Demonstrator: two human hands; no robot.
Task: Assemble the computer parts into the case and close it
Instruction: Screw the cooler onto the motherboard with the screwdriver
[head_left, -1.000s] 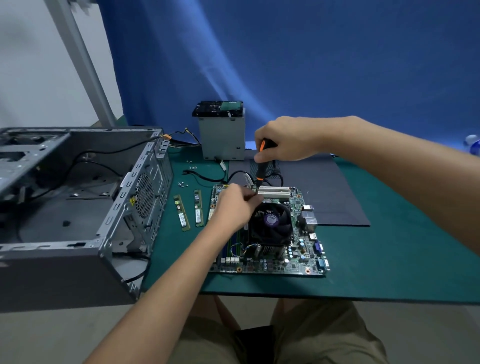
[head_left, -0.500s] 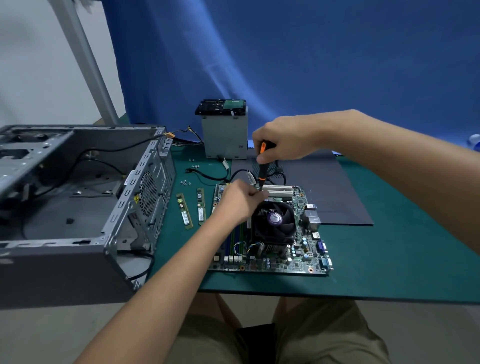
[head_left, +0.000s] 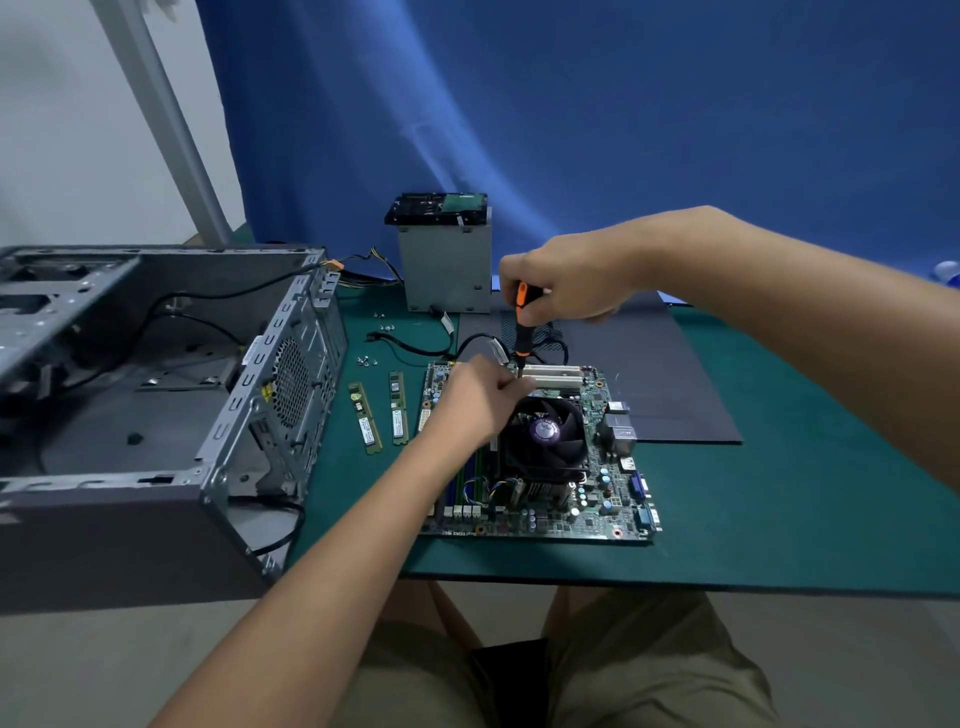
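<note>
A green motherboard (head_left: 597, 499) lies flat on the green mat, with a black cooler fan (head_left: 548, 434) on its middle. My right hand (head_left: 566, 283) grips an orange-and-black screwdriver (head_left: 522, 327) held upright, its tip down at the fan's far-left corner. My left hand (head_left: 475, 400) rests on the board beside the fan, its fingers curled and pinching the screwdriver's shaft near the tip. The open grey case (head_left: 156, 395) lies on its side at the left. Two RAM sticks (head_left: 366, 426) lie between case and board.
A grey drive cage with a hard drive (head_left: 444, 254) stands behind the board. The dark side panel (head_left: 665, 374) lies flat at the back right. Loose screws (head_left: 366, 360) and black cables (head_left: 405, 345) lie behind the RAM sticks. The table's front edge (head_left: 675, 582) is close to my lap.
My right hand and the screwdriver have stayed over the fan's far-left corner with only slight shifts. The left hand stays at the tip.
</note>
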